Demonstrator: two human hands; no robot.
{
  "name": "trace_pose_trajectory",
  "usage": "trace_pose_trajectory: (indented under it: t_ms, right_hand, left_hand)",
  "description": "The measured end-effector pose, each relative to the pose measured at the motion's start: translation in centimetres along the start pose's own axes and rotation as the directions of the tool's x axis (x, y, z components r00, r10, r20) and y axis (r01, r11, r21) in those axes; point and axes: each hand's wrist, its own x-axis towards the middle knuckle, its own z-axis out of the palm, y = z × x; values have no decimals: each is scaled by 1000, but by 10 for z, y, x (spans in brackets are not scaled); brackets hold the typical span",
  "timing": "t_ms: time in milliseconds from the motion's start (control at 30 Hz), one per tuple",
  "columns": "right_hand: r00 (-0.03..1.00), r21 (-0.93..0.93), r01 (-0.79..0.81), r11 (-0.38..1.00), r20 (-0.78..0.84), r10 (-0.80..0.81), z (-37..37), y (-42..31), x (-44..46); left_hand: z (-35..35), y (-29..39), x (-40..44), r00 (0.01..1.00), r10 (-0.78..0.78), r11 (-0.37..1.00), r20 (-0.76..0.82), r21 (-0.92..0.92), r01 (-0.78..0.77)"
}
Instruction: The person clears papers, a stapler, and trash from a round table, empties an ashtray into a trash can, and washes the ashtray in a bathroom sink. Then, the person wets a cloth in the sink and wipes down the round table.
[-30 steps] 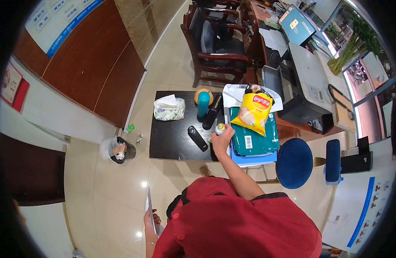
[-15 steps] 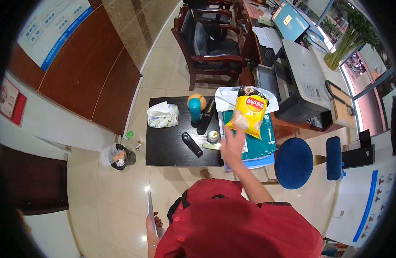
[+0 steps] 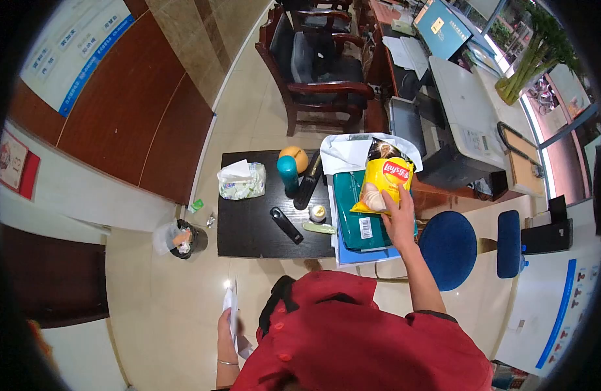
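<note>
My right hand (image 3: pixel 399 221) grips the lower right edge of a yellow Lay's bag of chips (image 3: pixel 378 184), its fingers over the front. The bag lies tilted on a dark green package (image 3: pixel 349 218) with a barcode label, which rests on blue and white folders (image 3: pixel 362 255). Low beside my body, my left hand (image 3: pixel 226 326) is closed on some white papers (image 3: pixel 231 303), seen nearly edge-on. Left of the package are a pale green slim object (image 3: pixel 319 228), a small round white-topped jar (image 3: pixel 318 213) and a black handheld device (image 3: pixel 286 225).
The black table (image 3: pixel 248 241) also bears a tissue pack (image 3: pixel 241 184), a teal bottle (image 3: pixel 288 174), a round orange object (image 3: pixel 296 156) and a black brush-like item (image 3: pixel 307 189). Around it stand a trash bin (image 3: pixel 195 241), a blue stool (image 3: pixel 448 251), a wooden armchair (image 3: pixel 326 91) and a printer (image 3: pixel 466 124).
My right hand has moved right and up from the package's left side onto the bag of chips. The bag has shifted slightly right and down. The papers in my left hand have turned a little.
</note>
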Motion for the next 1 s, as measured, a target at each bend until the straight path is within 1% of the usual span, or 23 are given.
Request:
trace_pose_trajectory:
  t_ms: [33,100,133,167,233,267,300,367,400,433,467,500,533,600,633,700,733,767,833,867,900,967,1000]
  right_hand:
    - [1000,-13,22,1000,4,-22,-1,0,-1]
    - [1000,4,18,1000,24,-18,-1,-3,0]
    - [999,-13,12,1000,30,-11,-4,-8,-2]
    - [999,-31,1,1000,35,0,-7,-12,-4]
    - [1000,-61,-5,998,-29,3,-10,-17,-16]
    - [998,-13,-13,1000,-56,12,-17,-23,-25]
    - [993,11,-87,996,-77,88,-20,-28,-36]
    - [967,54,-196,979,-157,202,-27,-35,-68]
    - [948,-2,-246,969,-210,241,-26,-35,-86]
    - [927,47,-295,954,-229,297,-31,-37,-104]
    - [902,44,-356,933,-244,356,-32,-36,-126]
    - [873,44,-416,908,-258,413,-31,-35,-149]
    - [860,41,-441,897,-265,435,-31,-34,-173]
    - [743,112,-592,798,-308,594,-32,-38,-225]
    - [719,117,-615,780,-323,615,-33,-42,-249]
    - [581,198,-721,664,-349,735,-36,-52,-301]
    - [538,185,-759,624,-362,761,-38,-55,-327]
    - [470,196,-794,576,-404,785,-38,-60,-352]
    - [350,379,-780,498,-396,849,-31,-69,-403]
    - [237,415,-826,381,-357,903,-30,-76,-428]
    - [187,433,-829,353,-380,906,-25,-82,-456]
    - [58,441,-868,230,-370,927,-10,-95,-522]
    - [-34,515,-842,158,-344,938,-14,-106,-555]
  left_hand:
    - [1,6,-4,1000,-5,1000,-4,4,5]
    - [10,23,-15,990,114,993,82,9,-115]
    - [15,33,-18,990,115,991,83,67,-120]
    - [22,45,-18,990,108,990,85,77,-115]
    - [29,66,-19,977,76,987,198,127,-102]
    - [26,72,-6,981,58,974,185,204,-97]
    - [34,87,-9,961,-3,976,276,210,-57]
    - [47,103,-4,903,-47,970,428,234,-60]
    - [56,110,0,896,-65,965,440,257,-56]
    - [65,113,2,898,-97,936,429,347,-65]
    - [75,116,4,901,-125,899,416,432,-75]
    - [83,118,7,895,-142,889,424,453,-73]
    - [91,120,9,882,-177,858,437,508,-79]
    - [107,118,12,841,-274,801,466,594,-69]
    - [112,113,12,833,-289,782,473,618,-79]
    - [136,102,14,827,-378,709,416,704,-30]
    - [149,95,7,796,-408,651,448,753,-90]
    - [162,88,5,767,-445,603,462,788,-125]
    - [183,68,0,709,-539,506,454,848,-159]
    - [194,56,-4,688,-575,460,443,870,-175]
    - [206,43,-14,671,-594,424,444,881,-208]
    - [225,9,-40,658,-637,336,403,912,-234]
    - [230,-10,-50,608,-664,310,435,900,-305]
